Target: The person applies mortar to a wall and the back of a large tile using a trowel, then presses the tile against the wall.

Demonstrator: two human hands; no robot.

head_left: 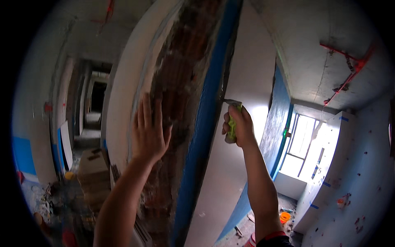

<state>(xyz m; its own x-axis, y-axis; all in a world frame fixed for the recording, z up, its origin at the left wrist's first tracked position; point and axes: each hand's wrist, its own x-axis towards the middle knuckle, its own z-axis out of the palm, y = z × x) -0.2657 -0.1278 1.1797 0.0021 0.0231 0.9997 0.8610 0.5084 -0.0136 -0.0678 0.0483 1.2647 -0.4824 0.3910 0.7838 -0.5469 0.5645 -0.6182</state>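
My left hand (149, 131) is open, fingers stretched upward, flat against or just in front of the wall end where bare brick (177, 78) meets a pale panel (127, 82). I cannot tell whether its palm touches. My right hand (242, 123) is closed around a green-handled tool (231, 128). A thin grey blade-like end sticks out above the fist and points left, close to the edge of a large pale slab (251, 53). Below it is another pale slab (218, 177). A blue-coated strip (204, 107) runs between brick and slabs.
Stacked boards or boxes (92, 173) stand at lower left, near rubble. An orange bucket (284, 217) sits on the littered floor at lower right. A bright window (302, 133) lies beyond. Red pipes (349, 74) hang from the ceiling. A dark doorway (96, 96) opens at left.
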